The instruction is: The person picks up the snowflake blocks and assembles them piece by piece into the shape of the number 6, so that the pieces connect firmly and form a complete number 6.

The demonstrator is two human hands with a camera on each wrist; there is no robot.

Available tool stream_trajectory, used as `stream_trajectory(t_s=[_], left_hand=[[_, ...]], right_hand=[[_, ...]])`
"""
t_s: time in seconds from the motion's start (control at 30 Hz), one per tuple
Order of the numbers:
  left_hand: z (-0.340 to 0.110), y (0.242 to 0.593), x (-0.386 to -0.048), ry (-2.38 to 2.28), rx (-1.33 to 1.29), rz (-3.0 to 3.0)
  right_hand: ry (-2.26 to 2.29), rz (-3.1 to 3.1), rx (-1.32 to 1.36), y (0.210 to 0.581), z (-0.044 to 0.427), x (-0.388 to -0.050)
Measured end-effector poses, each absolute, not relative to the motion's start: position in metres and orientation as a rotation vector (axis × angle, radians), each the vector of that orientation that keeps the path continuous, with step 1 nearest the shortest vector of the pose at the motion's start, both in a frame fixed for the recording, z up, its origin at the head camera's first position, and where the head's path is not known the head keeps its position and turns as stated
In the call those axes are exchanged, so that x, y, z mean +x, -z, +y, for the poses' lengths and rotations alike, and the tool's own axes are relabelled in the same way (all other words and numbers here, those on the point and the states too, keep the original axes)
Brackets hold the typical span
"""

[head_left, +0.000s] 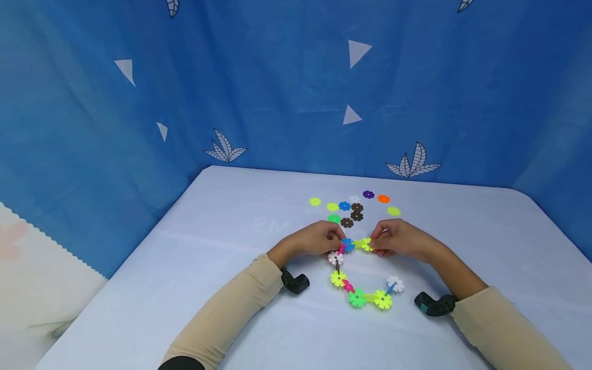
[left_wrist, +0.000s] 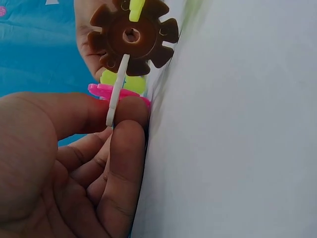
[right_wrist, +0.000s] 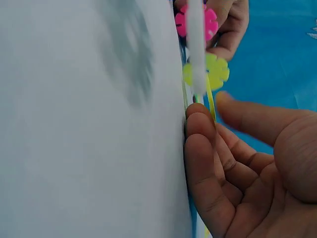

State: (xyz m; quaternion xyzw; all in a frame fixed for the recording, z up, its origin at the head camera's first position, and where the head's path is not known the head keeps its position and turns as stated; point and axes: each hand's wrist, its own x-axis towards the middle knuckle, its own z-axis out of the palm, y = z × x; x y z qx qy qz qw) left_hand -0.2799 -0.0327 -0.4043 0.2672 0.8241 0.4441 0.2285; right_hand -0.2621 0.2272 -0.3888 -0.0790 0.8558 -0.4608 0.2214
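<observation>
A chain of notched discs curves over the table, open at its right side. My left hand [head_left: 319, 238] pinches the chain's upper left part at a pink disc [left_wrist: 99, 89], close by a white disc [head_left: 335, 258] and a blue disc [head_left: 348, 244]. In the left wrist view a brown disc [left_wrist: 143, 44] stands above the fingertips. My right hand [head_left: 400, 238] holds the chain's upper end at a yellow disc [head_left: 367, 244]. Its fingers rest against that disc's edge; the blurred thumb lies just beside it in the right wrist view. A white disc [head_left: 395, 283] forms the lower end.
Loose discs lie behind the hands, among them a purple one [head_left: 368, 194], an orange one [head_left: 383, 199], a green one [head_left: 334, 219] and several brown ones [head_left: 347, 222]. The white table [head_left: 231, 205] meets a blue curtain [head_left: 287, 92] at the back.
</observation>
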Motion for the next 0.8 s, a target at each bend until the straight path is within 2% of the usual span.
stream_trajectory(t_s=[0.2, 0.4, 0.6, 0.8], left_hand=[[-0.030, 0.407, -0.282, -1.213, 0.763, 2.271], [-0.031, 0.405, -0.280, -1.215, 0.755, 2.285], [-0.031, 0.406, -0.280, -1.234, 0.752, 2.281], [-0.032, 0.407, -0.280, -1.232, 0.754, 2.282]], right_hand=[[1.080, 2.597, -0.193, 0.381, 0.254, -0.281], [0.866, 2.796, -0.038, 0.376, 0.275, -0.311], [0.715, 2.854, -0.052, 0.379, 0.276, -0.326], [0.708, 2.854, -0.038, 0.382, 0.271, -0.327]])
